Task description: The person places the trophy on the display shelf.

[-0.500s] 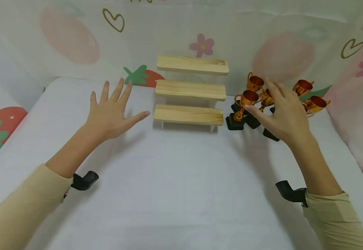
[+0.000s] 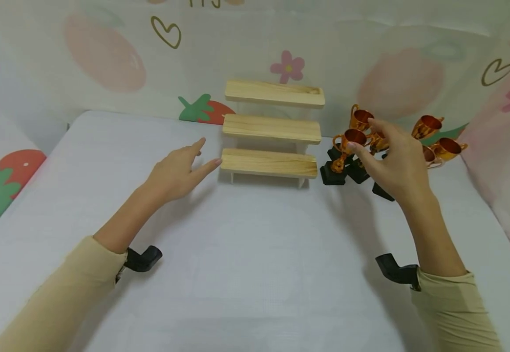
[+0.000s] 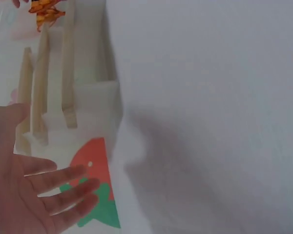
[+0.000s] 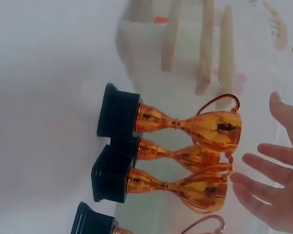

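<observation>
1. Copper-gold trophies [image 2: 360, 142] on black bases stand in a cluster on the white table [image 2: 246, 254], at 3 o'clock of the wooden shelf [image 2: 272, 127]; the right hand [image 2: 395, 164] covers some of them, so their count cannot be told (the right wrist view cuts off the lowest one).
2. The right hand hovers at the cluster with fingers spread and straight, grasping nothing; its thumb is just beside the cup of the front trophy [image 4: 185, 127], though contact cannot be made out.
3. The left hand [image 2: 178, 171] is relaxed and holds nothing, its fingertips just beside the shelf's lowest step at 9 o'clock; touching or apart cannot be told.
4. The shelf has three steps on pale supports, and the left wrist view shows it blurred.
5. A backdrop [image 2: 105, 58] printed with strawberries, hearts and flowers rises at 12 o'clock; writing at its top edge is cut off and unreadable.
6. A black wrist mount [image 2: 142, 259] shows at each beige sleeve [image 2: 61, 293].
</observation>
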A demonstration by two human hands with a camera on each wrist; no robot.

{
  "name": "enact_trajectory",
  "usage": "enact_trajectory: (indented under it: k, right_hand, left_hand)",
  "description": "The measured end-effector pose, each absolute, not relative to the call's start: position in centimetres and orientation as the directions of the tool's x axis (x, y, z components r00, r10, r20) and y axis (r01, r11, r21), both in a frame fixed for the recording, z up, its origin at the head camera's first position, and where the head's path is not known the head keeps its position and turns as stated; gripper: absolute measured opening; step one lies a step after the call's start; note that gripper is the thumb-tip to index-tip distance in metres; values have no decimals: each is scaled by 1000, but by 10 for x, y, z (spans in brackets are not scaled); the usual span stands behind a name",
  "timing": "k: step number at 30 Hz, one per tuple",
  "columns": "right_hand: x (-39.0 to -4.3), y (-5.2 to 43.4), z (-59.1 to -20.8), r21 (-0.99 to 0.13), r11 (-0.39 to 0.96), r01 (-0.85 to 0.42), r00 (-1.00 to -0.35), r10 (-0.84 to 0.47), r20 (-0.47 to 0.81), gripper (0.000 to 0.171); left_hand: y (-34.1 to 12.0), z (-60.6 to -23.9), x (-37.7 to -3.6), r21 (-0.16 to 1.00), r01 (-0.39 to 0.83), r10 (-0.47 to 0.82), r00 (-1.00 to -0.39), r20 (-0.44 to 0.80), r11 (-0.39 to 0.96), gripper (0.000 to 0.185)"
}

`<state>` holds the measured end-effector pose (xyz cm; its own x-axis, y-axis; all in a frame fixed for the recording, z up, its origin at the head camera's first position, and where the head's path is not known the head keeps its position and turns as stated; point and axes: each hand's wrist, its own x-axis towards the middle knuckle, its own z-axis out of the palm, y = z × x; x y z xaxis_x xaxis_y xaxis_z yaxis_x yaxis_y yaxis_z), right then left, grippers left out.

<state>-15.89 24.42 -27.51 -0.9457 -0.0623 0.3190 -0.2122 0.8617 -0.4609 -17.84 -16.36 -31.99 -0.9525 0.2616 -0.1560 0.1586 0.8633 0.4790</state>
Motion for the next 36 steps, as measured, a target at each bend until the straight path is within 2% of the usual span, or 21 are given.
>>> enact_trajectory:
  k: [11,22,36]
  right_hand:
    - [-163,238,-284,-497,845,-194,-934,-5,357,61]
    - [-167,233,-289,-543,827,-146,-944,48,327,65]
    - [-173,234,-294,-588,800,-124,-951,73,299,62]
  left_hand:
    - [-152,-335,-181,671,161,264,-963,-53,723,61]
    - [-142,-348,-184,806,121,198,-980,5,579,45]
    - [-137,-359,-186,925,-31,155,-983,-96,379,44]
